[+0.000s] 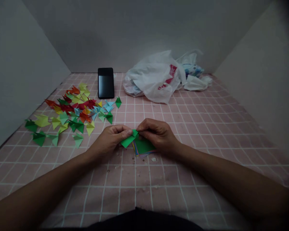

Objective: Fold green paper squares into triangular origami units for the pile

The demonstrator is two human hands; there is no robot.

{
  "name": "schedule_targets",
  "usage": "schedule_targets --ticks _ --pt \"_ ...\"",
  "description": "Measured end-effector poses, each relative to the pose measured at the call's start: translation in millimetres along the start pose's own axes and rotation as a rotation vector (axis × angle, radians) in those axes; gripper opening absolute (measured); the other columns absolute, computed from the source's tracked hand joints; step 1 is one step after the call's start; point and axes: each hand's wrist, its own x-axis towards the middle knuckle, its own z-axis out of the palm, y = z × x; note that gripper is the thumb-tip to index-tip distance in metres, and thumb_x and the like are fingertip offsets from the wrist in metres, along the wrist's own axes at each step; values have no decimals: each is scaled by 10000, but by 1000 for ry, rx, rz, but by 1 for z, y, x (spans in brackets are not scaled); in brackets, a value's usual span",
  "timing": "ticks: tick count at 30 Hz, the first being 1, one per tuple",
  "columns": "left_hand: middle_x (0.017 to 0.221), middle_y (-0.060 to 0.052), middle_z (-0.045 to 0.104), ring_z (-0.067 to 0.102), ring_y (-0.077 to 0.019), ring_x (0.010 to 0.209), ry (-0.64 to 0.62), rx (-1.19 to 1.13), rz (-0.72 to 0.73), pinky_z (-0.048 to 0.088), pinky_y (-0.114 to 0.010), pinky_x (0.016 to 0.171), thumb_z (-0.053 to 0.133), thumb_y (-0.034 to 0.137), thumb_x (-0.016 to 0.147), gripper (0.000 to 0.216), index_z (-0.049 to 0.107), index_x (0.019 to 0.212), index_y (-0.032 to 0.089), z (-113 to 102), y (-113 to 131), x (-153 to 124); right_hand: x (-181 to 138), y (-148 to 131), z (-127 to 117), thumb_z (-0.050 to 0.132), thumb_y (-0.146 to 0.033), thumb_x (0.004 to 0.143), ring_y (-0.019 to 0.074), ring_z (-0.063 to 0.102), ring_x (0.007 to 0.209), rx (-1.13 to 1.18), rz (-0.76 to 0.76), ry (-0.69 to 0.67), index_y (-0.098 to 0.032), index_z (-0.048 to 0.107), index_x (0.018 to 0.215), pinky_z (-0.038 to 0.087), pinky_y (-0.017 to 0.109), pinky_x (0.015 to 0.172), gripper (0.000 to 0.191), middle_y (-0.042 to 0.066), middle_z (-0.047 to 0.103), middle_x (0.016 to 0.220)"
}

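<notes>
Green origami paper [128, 140]: solid bright green, no pattern. Paper stack [144, 147] underneath: darker green on top, edges in blue, yellow, orange. Folded paper pieces [72, 112] on L side: solid colours, mostly red, dk red, orange, yellow, lime, green, sky blue; no prints visible. Mat [195, 128]: pink w/ white grid lines, pale specks nr front edge. Phone [106, 82]: black, grey sheen on glass. Plastic bag [154, 78]: white w/ red print. Packet [192, 70] behind: blue & white, pattern too small to tell. Walls [26, 64]: plain grey.
</notes>
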Motion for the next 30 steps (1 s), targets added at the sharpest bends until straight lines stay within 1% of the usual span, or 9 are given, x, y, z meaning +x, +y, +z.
schedule_targets --ticks 7,12,14,17,19,21,24,27,30 --pt "562 54 474 356 -50 484 33 19 32 243 -175 437 793 418 761 311 639 676 162 -2 0 -1 0 1 -1 593 -81 850 117 598 714 -16 -20 -14 -186 670 832 486 254 668 132 -1 639 785" --pt "592 45 513 402 -57 521 73 94 82 305 -178 481 785 408 758 297 650 672 158 0 3 -1 0 -2 1 585 -77 834 117 597 713 -30 -13 -3 -188 660 827 478 253 656 134 -2 643 782" --pt "601 42 525 414 -62 530 103 146 114 324 -183 495 778 412 758 293 658 678 157 -1 5 -2 0 -3 2 593 -93 836 113 591 687 16 48 13 -187 651 840 475 250 639 111 -9 637 755" --pt "609 40 536 429 -72 539 155 223 174 340 -193 502 762 416 764 279 670 700 161 -3 5 -2 2 -2 4 624 -149 848 106 599 640 185 198 39 -188 622 868 491 250 632 44 -26 633 706" --pt "613 39 544 437 -78 543 183 267 222 346 -198 505 749 411 772 267 671 703 165 -3 6 -3 4 -2 4 637 -199 862 104 619 639 304 267 47 -187 610 897 510 252 640 46 -20 655 738" --pt "611 39 554 446 -82 548 197 323 281 355 -204 514 733 390 785 245 670 696 170 -3 6 -3 5 -3 4 623 -261 894 100 631 645 380 307 46 -182 612 943 520 249 636 94 -8 666 790" --pt "621 32 588 486 -94 570 184 441 376 379 -217 542 695 333 809 195 680 696 176 -2 7 -5 6 -7 3 587 -340 935 90 603 611 385 353 -17 -163 626 957 498 235 603 182 -10 644 755" --pt "646 20 626 536 -105 607 160 584 486 398 -230 581 667 273 828 165 689 696 177 0 8 -7 4 -12 4 640 -342 901 81 547 572 334 388 -101 -150 646 913 436 211 550 192 -31 598 664" --pt "657 16 639 555 -107 623 139 679 545 402 -237 604 661 245 840 154 704 710 175 1 9 -8 3 -13 5 673 -339 864 71 479 512 314 431 -116 -154 642 835 358 195 477 190 -51 543 586"
